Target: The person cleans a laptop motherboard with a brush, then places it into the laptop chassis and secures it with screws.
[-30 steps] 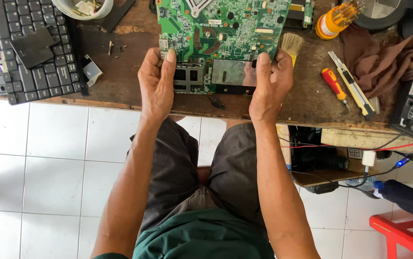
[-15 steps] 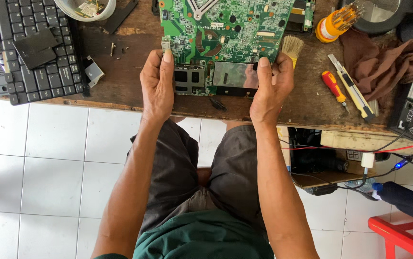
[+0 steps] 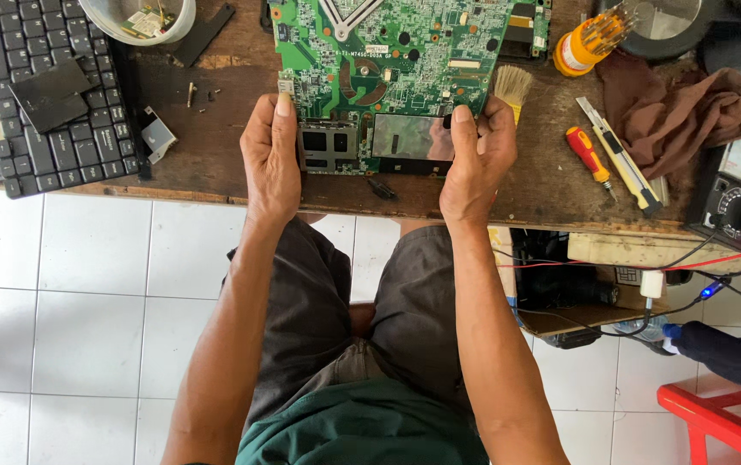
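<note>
Worn wooden workbench (image 3: 216, 164) over white floor tiles, pretty cluttered: black laptop keyboard (image 3: 52, 95) far left, orange screwdriver-bit jar with a white label (image 3: 581, 47) far right. Left hand (image 3: 271, 159) pinches the green laptop motherboard (image 3: 388, 69) by its near-left edge, thumb on top. Right hand (image 3: 474, 164) clamps the near-right edge, beside a small straw-bristle brush (image 3: 512, 86).

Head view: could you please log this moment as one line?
left hand: on board left edge | right hand: on right edge | brush: by right hand | keyboard: far left
</note>
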